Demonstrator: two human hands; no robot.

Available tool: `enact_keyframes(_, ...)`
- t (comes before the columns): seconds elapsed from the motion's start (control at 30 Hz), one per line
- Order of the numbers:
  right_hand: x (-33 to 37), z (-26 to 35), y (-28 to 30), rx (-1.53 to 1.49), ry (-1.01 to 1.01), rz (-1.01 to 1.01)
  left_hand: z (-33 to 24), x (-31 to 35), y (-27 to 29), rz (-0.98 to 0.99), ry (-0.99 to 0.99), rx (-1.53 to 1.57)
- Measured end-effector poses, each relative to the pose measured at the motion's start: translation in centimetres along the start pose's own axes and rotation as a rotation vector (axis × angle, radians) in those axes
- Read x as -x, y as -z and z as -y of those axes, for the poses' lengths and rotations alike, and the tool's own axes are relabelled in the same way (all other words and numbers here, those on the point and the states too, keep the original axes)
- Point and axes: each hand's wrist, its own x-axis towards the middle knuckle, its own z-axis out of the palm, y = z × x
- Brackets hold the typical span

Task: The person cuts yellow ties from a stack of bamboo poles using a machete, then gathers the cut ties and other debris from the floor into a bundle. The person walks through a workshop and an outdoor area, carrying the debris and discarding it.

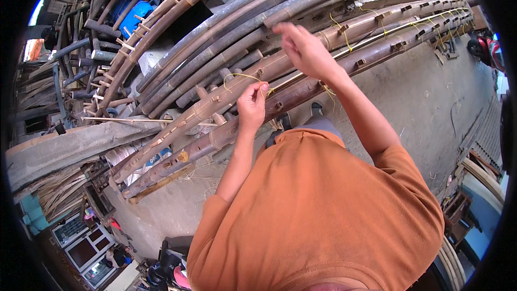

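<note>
My left hand (252, 106) is closed, thumb and fingertips pinching a thin yellow string (245, 75). A loop of that string arcs up and to the left over a brown bamboo pole (202, 109). My right hand (312, 56) is raised above the poles, its fingers stretched toward the left and holding nothing I can see. Nearest to me runs a second, darker bamboo pole (301, 90), roughly parallel to the first. Both have short slots cut along them, and more yellow ties (344, 35) hang farther along to the right.
Behind lies a stack of grey bamboo poles (215, 35). A bamboo ladder (126, 54) with short rungs curves at the left, near a blue bundle (134, 16). A concrete ledge (81, 143) juts in from the left. Concrete floor (414, 105) spreads to the right.
</note>
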Motion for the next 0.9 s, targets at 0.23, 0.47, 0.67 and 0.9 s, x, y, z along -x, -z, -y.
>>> enact_keyframes(0.23, 6.6, -2.7, -5.9, -0.120, 0.061, 0.312, -6.8, -1.6, 0.3, 0.324, -0.013, -0.164)
enact_keyframes(0.47, 5.5, 0.1, -3.3, -0.151, 0.159, 0.134, -7.0, -4.5, 4.1, 0.145, 0.226, 0.218)
enact_keyframes(0.67, 4.9, 0.5, -4.2, -0.787, -0.280, 0.076, -0.7, -1.9, 0.8, 0.433, 0.481, 0.013)
enact_keyframes(0.9, 5.1, -4.6, -8.6, -0.047, -0.150, 0.215, 0.9, 2.2, -0.1, 0.180, -0.215, -0.876)
